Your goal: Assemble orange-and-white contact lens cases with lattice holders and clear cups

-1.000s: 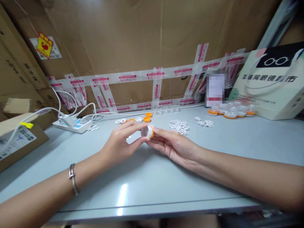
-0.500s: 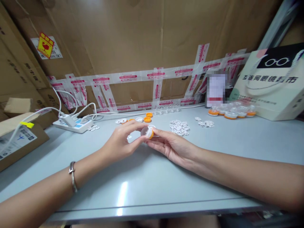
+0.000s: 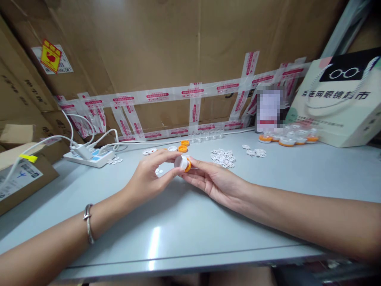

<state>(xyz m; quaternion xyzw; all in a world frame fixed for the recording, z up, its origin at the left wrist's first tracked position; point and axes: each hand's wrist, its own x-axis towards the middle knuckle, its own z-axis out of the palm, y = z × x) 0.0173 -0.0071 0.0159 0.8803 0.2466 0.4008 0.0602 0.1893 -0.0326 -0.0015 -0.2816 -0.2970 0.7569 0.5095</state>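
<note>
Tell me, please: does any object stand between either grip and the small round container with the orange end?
Nothing visible does. The left grip touches the clear end of the small round container and the right grip its orange end. The white cut-out pieces and orange round parts lie farther back, not in between.

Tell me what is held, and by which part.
A small round container: the left hand grips its clear end between thumb and fingers, the right hand its orange end.

Phone screen (image 3: pixel 268 105) — pixelated, I can't read it | paper bag (image 3: pixel 335 113) — cut off at right | left hand (image 3: pixel 153 171), right hand (image 3: pixel 214 179) partly cover round container (image 3: pixel 181 162)
</note>
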